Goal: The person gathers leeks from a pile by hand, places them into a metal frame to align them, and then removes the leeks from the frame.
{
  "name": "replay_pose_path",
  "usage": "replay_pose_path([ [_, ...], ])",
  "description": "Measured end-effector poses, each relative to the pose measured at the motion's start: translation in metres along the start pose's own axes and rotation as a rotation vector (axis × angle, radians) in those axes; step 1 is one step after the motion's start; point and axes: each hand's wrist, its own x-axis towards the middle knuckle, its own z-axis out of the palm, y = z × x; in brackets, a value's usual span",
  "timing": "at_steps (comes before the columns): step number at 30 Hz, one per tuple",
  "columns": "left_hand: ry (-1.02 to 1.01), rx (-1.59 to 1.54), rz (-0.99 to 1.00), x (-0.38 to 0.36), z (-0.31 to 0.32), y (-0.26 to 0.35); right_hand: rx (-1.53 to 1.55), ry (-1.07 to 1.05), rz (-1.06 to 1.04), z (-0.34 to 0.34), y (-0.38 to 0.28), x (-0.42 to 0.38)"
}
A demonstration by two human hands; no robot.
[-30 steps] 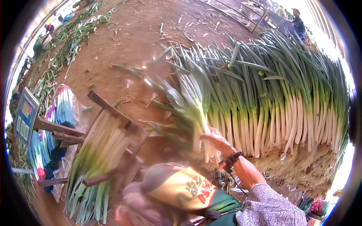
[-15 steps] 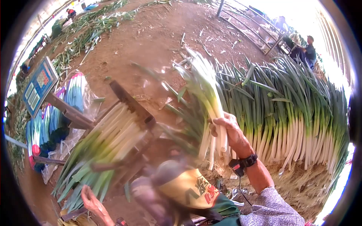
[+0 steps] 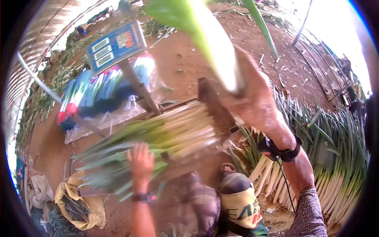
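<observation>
Close to the camera, my right hand [image 3: 256, 93] is closed around a few leeks [image 3: 219, 51], their pale stems in the palm and their green parts reaching up past the top edge. Blur hides the ends of these stems. Below and to the left, a pile of leeks [image 3: 189, 128] lies in a wooden-sided rack [image 3: 215, 100], white ends to the right and leaves to the left. My left hand [image 3: 142, 162] rests over the green leaves of that pile, fingers stretched out, gripping nothing visible.
A blue scale display [image 3: 117, 45] stands on a post behind the rack. Wrapped leek bundles [image 3: 106, 85] lie beyond it on plastic. Many leeks [image 3: 327, 158] stand stacked at right. A yellow sack [image 3: 92, 209] sits lower left. My knees are close below the rack.
My right hand has carried its leeks from beside the right-hand stack up and left, over the rack's end. My left hand has moved onto the leaves. The view has turned left.
</observation>
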Motion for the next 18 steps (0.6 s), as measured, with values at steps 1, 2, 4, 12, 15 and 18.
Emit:
replay_pose_path([
  [1, -0.015, 0.008, 0.023, 0.002, 0.006, 0.002, -0.058, -0.040, -0.137, 0.019, 0.008, 0.009],
  [2, -0.013, 0.008, 0.036, 0.001, 0.015, 0.001, -0.114, -0.089, -0.192, 0.038, 0.004, 0.014],
  [4, 0.041, 0.006, 0.051, 0.002, 0.010, 0.010, -0.213, -0.173, -0.347, 0.080, 0.011, 0.018],
  [12, 0.080, -0.047, 0.050, -0.002, 0.020, 0.009, -0.559, -0.537, -0.701, 0.210, 0.099, -0.067],
  [15, 0.025, -0.063, 0.029, -0.007, 0.018, 0.011, -0.497, -0.633, -0.551, 0.208, 0.125, -0.089],
  [18, 0.083, -0.153, 0.025, -0.006, 0.015, 0.011, -0.380, -0.730, -0.400, 0.213, 0.147, -0.097],
])
